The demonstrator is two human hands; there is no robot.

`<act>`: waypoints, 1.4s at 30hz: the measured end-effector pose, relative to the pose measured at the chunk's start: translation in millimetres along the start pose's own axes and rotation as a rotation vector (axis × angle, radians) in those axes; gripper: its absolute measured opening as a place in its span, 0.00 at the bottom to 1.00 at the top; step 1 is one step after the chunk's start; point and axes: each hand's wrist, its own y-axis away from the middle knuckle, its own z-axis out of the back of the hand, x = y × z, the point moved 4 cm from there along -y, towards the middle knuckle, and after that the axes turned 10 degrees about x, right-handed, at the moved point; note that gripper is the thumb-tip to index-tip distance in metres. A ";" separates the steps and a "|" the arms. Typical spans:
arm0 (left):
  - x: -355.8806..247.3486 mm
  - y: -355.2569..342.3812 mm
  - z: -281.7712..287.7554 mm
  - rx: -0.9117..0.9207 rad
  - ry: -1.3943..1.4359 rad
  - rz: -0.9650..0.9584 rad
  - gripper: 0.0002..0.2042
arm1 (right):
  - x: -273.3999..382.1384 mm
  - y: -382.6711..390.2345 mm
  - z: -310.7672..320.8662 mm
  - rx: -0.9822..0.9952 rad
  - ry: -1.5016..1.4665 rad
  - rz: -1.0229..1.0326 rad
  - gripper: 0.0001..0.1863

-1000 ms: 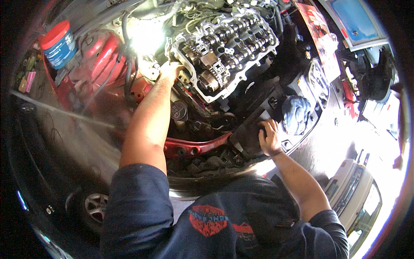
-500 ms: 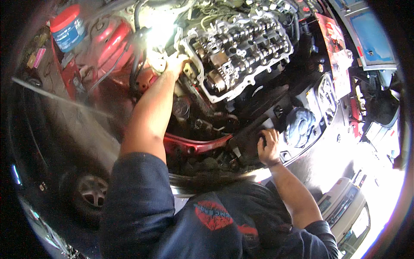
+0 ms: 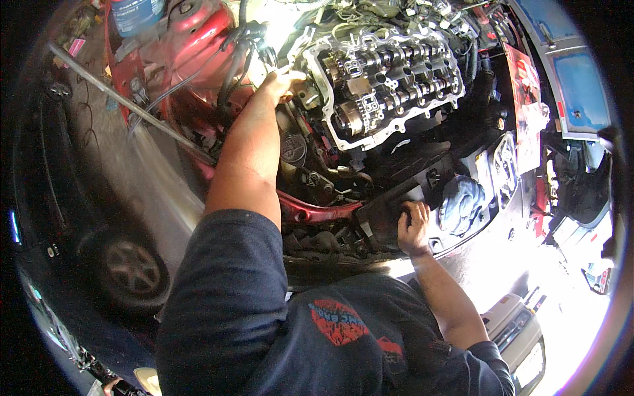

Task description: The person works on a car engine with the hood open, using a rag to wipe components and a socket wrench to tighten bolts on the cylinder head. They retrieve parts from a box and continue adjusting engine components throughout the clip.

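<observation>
Hands in an open engine bay

Left hand point(image 3: 282, 82) grips something unclear beside the exposed cylinder head point(image 3: 386, 82), upper centre; right hand point(image 3: 413, 228) rests open on black trim point(image 3: 386, 218).

**View swings, hands hold their places**

The head has tilted, so the open engine point(image 3: 389, 86) now sits higher and further right in the view. The blue container point(image 3: 137, 12) has slid up to the top edge, partly cut off. More of the person's dark shirt point(image 3: 343, 330) fills the lower part of the view.
</observation>
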 end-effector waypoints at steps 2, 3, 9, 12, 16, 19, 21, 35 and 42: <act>-4.6 10.9 2.3 0.146 0.064 0.025 0.11 | -0.1 0.4 0.3 0.013 0.014 -0.013 0.14; -4.5 15.6 6.8 0.119 0.136 0.076 0.15 | 0.3 1.0 0.9 0.003 0.008 -0.013 0.14; -23.5 34.5 9.4 0.255 0.066 0.054 0.11 | -0.1 1.5 0.1 -0.001 -0.006 -0.058 0.14; -34.6 49.7 4.5 0.199 -0.010 0.119 0.12 | 0.1 1.2 0.6 0.001 0.015 -0.053 0.12; -52.4 82.9 -12.3 0.102 0.053 0.090 0.22 | 1.8 1.9 2.9 -0.001 0.002 -0.052 0.12; -69.3 114.8 -19.0 0.004 -0.047 0.053 0.24 | 3.3 2.9 4.1 -0.027 -0.014 -0.030 0.13; -81.5 136.8 -22.9 0.048 -0.070 0.021 0.23 | 1.8 4.2 2.2 -0.018 -0.025 -0.034 0.13; -95.4 307.6 -182.6 -0.075 -0.101 -0.575 0.22 | 76.6 -0.4 84.8 0.050 -1.013 0.316 0.32; -31.7 317.8 -242.7 0.097 -0.038 -0.367 0.29 | 95.9 8.7 94.1 0.295 -1.040 -0.085 0.23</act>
